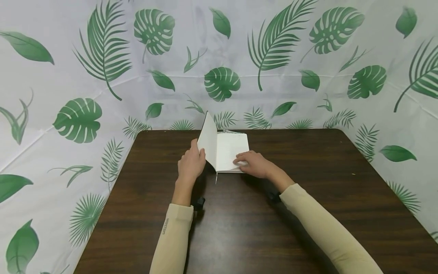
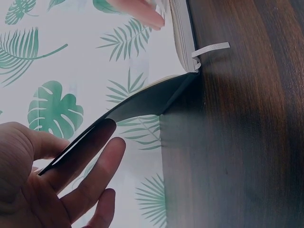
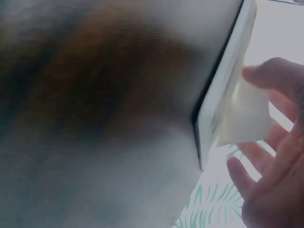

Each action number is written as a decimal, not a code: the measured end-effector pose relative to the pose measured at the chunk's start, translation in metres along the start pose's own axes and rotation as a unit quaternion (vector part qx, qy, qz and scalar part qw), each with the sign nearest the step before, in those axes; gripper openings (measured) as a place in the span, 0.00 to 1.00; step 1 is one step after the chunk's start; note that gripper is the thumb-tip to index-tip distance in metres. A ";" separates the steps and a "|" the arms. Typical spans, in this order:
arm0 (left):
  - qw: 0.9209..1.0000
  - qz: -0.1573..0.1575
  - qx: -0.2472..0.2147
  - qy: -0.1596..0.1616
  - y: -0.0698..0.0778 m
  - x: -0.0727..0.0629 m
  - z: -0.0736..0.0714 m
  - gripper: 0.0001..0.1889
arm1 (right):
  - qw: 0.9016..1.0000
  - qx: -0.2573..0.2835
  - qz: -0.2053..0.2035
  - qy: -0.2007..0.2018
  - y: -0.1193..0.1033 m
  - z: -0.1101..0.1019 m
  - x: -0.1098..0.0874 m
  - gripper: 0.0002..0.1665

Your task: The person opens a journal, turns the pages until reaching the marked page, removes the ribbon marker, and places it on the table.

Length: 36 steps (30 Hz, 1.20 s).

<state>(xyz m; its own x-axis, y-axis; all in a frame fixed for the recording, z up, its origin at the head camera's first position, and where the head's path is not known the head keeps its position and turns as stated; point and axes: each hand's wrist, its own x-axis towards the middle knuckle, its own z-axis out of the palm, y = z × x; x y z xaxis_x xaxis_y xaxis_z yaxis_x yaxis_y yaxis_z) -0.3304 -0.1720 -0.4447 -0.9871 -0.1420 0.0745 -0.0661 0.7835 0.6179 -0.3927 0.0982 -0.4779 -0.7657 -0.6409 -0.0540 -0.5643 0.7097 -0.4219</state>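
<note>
An open notebook with a dark cover and white pages lies toward the back of the table. My left hand pinches the raised front cover between thumb and fingers, and the cover leans up to the left. At the lower right corner of the pages is my right hand. In the right wrist view its thumb is against a lifted, curling page, with the other fingers partly behind that page. A pale ribbon bookmark sticks out at the bottom of the spine.
The notebook rests on a dark wood table. Behind and beside the table hangs a white cloth printed with green leaves. A small yellow speck lies on the table at the right.
</note>
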 end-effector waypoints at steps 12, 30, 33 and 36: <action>1.000 0.000 0.004 -0.004 -0.005 -0.001 0.000 0.27 | 0.980 0.056 0.105 0.161 -0.001 0.000 0.001 0.58; 0.999 -0.010 -0.034 -0.012 -0.006 0.001 0.003 0.29 | 0.978 0.175 0.089 0.066 -0.066 0.025 0.025 0.37; 0.998 -0.017 -0.054 -0.010 -0.005 0.001 0.003 0.35 | 0.986 0.138 0.071 0.053 -0.070 0.028 0.026 0.33; 0.998 -0.015 -0.062 -0.003 -0.004 0.001 0.003 0.38 | 0.990 0.120 0.057 0.047 -0.071 0.029 0.027 0.32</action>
<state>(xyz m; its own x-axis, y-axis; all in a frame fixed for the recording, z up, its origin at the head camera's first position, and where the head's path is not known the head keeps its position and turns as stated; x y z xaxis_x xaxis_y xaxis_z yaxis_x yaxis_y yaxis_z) -0.3312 -0.1734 -0.4496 -0.9858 -0.1603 0.0509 -0.0768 0.6981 0.7119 -0.3643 0.0226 -0.4759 -0.8519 -0.5226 -0.0342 -0.3912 0.6784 -0.6218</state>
